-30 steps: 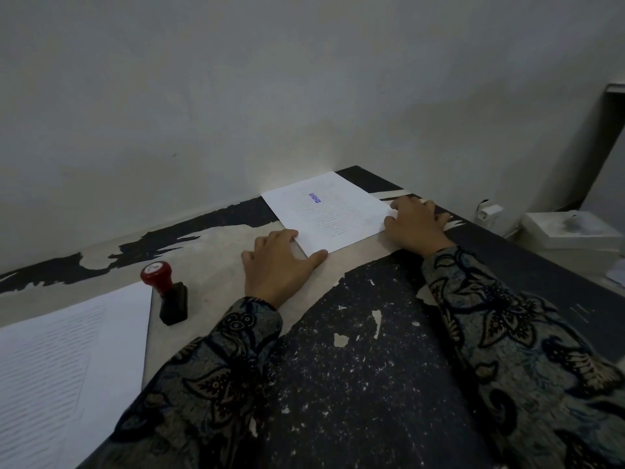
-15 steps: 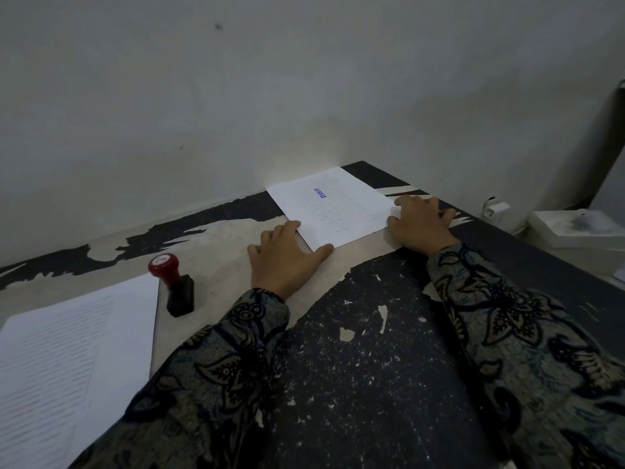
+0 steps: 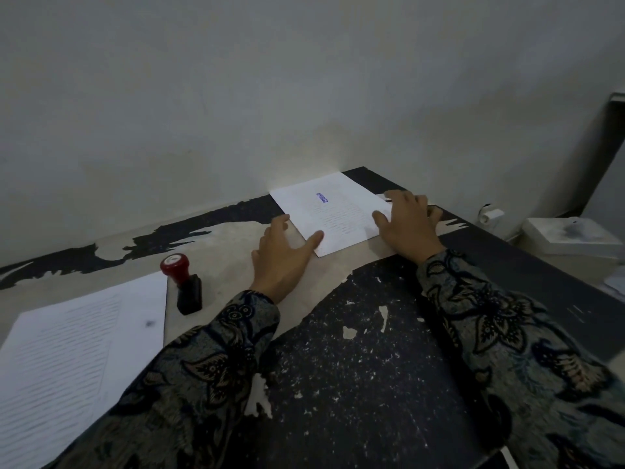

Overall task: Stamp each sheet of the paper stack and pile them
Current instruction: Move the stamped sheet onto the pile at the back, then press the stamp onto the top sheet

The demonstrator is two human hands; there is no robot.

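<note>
A stamped sheet (image 3: 333,211) with a blue mark lies at the table's far side against the wall. My left hand (image 3: 282,257) rests at its left near corner, thumb tip on the paper, fingers spread. At the sheet's right edge lies my right hand (image 3: 407,226), fingers spread flat, thumb on the paper. A stamp (image 3: 184,282) with a red knob and black body stands upright left of my left hand. The printed paper stack (image 3: 67,360) lies at the near left.
The table (image 3: 355,367) has a worn black surface with peeled pale patches. The wall runs along its far edge. A white box (image 3: 571,235) and a small white fitting (image 3: 490,214) sit beyond the table's right edge.
Both hands have loosened and spread their fingers at the stamped sheet's edges. The left hand's fingers have lifted a little. The sheet stays in place.
</note>
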